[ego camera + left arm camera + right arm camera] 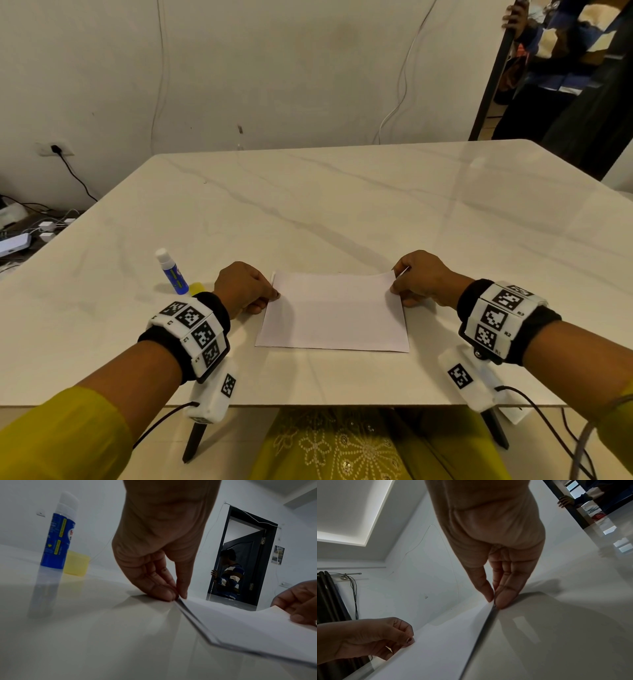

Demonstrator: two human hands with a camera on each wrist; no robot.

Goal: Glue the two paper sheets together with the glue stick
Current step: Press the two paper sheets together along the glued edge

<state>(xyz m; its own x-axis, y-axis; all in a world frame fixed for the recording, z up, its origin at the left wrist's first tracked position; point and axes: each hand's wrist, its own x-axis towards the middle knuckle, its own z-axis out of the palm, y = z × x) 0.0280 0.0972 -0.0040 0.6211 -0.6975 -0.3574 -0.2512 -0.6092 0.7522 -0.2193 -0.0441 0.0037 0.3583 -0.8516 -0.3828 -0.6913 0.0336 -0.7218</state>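
Two white paper sheets (334, 313) lie stacked on the marble table (342, 212) in front of me. My left hand (245, 289) pinches the upper sheet's far left corner between thumb and fingers (171, 593). My right hand (419, 279) pinches its far right corner, thumb against fingertips (505, 599). The far edge of the top sheet (240, 618) is lifted and bowed; the near edge lies flat on the lower sheet. The blue glue stick (171, 272) stands upright with its white tip bare, left of my left hand. Its yellow cap (76, 563) lies just beside it.
A person stands in the dark doorway (555, 68) at the back right, a hand on the door frame. Cables and chargers (41, 226) lie on the floor off the table's left edge. The table's near edge (325, 406) is close to my body.
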